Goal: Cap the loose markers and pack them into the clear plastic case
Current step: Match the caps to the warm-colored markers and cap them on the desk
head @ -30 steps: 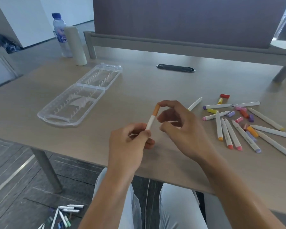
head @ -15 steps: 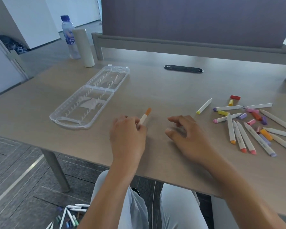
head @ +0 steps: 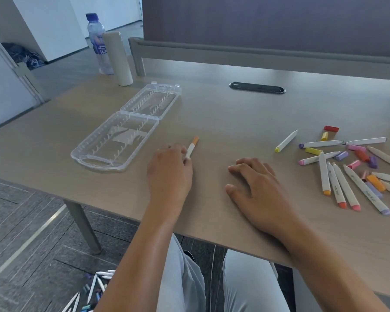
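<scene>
My left hand (head: 169, 170) grips a white marker with an orange cap (head: 192, 147), its capped end pointing up and away, just right of the clear plastic case (head: 122, 136). The case lies open and empty on the table's left part. My right hand (head: 254, 185) rests flat on the table with relaxed fingers and holds nothing. To the right lies a pile of loose markers (head: 347, 188) and loose caps (head: 360, 154). A single yellow-tipped marker (head: 286, 140) lies apart from the pile.
A water bottle (head: 98, 41) and a white cylinder (head: 118, 59) stand at the back left. A black cable grommet (head: 257, 87) sits near the grey divider. More markers (head: 92, 289) lie on the floor under the table's near edge.
My right hand let go of the orange-capped marker and came down flat on the table. My left hand lowered with the marker toward the case.
</scene>
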A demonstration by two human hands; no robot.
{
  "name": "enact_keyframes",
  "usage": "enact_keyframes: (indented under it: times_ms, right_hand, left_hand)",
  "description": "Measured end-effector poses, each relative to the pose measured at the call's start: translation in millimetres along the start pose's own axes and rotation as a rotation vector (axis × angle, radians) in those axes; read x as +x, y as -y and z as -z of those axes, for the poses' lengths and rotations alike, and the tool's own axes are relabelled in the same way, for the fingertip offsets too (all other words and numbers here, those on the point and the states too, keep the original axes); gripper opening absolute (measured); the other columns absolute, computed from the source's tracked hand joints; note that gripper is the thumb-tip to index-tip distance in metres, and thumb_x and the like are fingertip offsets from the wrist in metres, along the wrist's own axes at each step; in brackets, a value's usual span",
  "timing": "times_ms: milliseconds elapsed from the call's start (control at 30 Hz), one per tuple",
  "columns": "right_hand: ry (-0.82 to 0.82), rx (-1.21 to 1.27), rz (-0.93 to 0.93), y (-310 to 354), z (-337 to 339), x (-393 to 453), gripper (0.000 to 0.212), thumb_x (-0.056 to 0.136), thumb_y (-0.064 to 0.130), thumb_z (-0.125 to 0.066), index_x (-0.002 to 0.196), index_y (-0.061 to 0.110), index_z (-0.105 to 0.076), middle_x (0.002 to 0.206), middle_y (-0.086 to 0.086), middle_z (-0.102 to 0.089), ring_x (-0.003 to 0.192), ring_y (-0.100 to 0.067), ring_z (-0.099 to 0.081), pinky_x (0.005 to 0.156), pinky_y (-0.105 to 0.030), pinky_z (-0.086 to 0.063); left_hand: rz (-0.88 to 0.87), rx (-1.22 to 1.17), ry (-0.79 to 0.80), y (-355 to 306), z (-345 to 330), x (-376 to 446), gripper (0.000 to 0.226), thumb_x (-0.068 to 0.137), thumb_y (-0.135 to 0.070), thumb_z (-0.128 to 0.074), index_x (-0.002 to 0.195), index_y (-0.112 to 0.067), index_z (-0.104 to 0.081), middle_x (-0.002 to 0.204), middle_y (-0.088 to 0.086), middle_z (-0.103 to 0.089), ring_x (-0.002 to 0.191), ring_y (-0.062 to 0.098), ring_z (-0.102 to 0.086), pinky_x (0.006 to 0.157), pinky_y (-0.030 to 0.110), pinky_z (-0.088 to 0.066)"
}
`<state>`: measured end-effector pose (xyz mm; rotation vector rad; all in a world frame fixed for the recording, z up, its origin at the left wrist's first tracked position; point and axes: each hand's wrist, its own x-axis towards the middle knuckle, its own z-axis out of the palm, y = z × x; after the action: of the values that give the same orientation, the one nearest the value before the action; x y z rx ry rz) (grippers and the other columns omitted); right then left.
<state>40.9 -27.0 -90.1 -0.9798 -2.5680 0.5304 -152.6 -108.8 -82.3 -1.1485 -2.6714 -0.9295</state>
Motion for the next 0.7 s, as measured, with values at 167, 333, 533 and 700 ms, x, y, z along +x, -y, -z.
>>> enact_keyframes:
  times_ms: [167, 333, 533, 700]
  right_hand:
    - [0.000, 0.009, 0.006, -0.6, -0.2, -0.3, 0.042, 0.097, 0.045, -0.061, 0.136, 0.028, -0.061, 0.144, 0.010, -0.050, 0.133, -0.017, -0.044, 0.113, -0.039, -0.038]
    - [-0.030, 0.051, -0.010, -2.2, 11.0, -5.5, 0.039, 0.097, 0.043, -0.062, 0.133, 0.028, -0.063, 0.139, 0.011, -0.054, 0.131, -0.015, -0.048, 0.112, -0.037, -0.040]
    - [-0.127, 0.052, -0.136, -28.9, 48.2, -46.6, 0.034, 0.101, 0.046, -0.058, 0.133, 0.035, -0.062, 0.138, 0.019, -0.054, 0.131, -0.005, -0.047, 0.103, -0.027, -0.038]
    - [-0.238, 0.106, -0.247, -63.1, 68.8, -87.2, 0.029, 0.099, 0.043, -0.059, 0.126, 0.034, -0.067, 0.132, 0.023, -0.054, 0.127, -0.001, -0.048, 0.098, -0.024, -0.039]
  left_hand:
    - [-0.009, -0.010, 0.000, -2.7, 3.0, 0.3, 0.024, 0.094, -0.027, -0.064, 0.117, -0.021, -0.067, 0.109, 0.001, -0.063, 0.103, 0.026, -0.059, 0.083, 0.042, -0.052]
    - [-0.131, -0.104, -0.096, -15.6, 4.4, -11.7, 0.027, 0.091, -0.025, -0.069, 0.118, -0.021, -0.068, 0.110, 0.001, -0.060, 0.108, 0.026, -0.052, 0.086, 0.043, -0.050]
    - [-0.299, -0.490, 0.002, -61.3, -9.8, -43.7, 0.021, 0.084, -0.017, -0.078, 0.104, -0.022, -0.072, 0.097, -0.006, -0.061, 0.092, 0.013, -0.059, 0.078, 0.031, -0.049]
    - [-0.347, -0.525, 0.121, -106.3, -35.2, -62.6, 0.018, 0.086, -0.023, -0.077, 0.102, -0.024, -0.072, 0.096, -0.008, -0.062, 0.089, 0.011, -0.060, 0.080, 0.030, -0.052]
